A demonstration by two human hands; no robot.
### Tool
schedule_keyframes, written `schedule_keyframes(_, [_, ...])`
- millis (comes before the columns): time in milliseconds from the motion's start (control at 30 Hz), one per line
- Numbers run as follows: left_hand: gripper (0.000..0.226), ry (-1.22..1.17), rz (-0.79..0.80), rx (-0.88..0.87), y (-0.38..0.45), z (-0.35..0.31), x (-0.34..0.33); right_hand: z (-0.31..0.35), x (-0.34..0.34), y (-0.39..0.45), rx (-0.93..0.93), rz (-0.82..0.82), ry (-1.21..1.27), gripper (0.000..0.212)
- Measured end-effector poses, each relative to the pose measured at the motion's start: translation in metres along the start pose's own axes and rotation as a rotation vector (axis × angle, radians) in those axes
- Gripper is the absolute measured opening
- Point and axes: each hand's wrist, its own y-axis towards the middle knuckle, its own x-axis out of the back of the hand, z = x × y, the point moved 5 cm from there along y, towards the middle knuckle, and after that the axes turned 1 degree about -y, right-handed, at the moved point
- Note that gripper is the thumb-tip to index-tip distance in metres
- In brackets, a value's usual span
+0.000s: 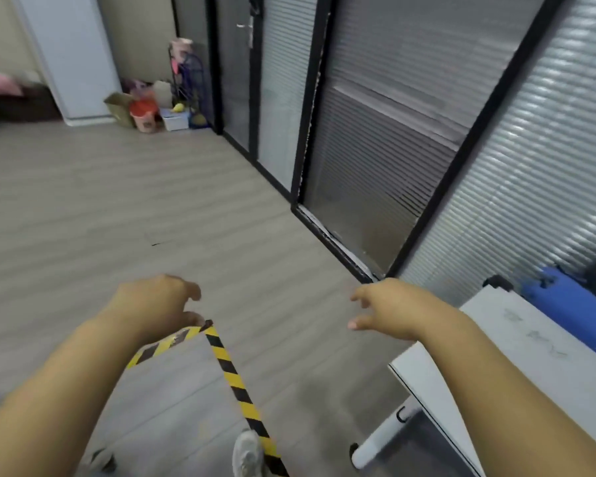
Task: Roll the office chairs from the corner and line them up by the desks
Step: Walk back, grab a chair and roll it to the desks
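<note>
Head view: left hand and right hand both reach forward, fingers loosely spread, holding nothing, above the grey floor. No office chair shows. A white desk sits just right of the right forearm; yellow-black tape lies left of the desk.

Matt wood-look floor, smooth white desk top, glossy striped tape

grey plank floor bears yellow-black striped tape and corner clutter.
</note>
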Motion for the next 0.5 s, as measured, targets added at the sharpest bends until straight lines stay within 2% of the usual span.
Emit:
schedule_keyframes(300, [0.049,-0.073,0.022,0.191,0.119,0.098,0.022,0.051,0.078,0.188,0.164,0.015,-0.112,0.061])
schedule_keyframes(500, [0.049,-0.082,-0.004,0.342,0.161,0.163,0.038,0.103,0.126,0.295,0.31,0.032,-0.146,0.061])
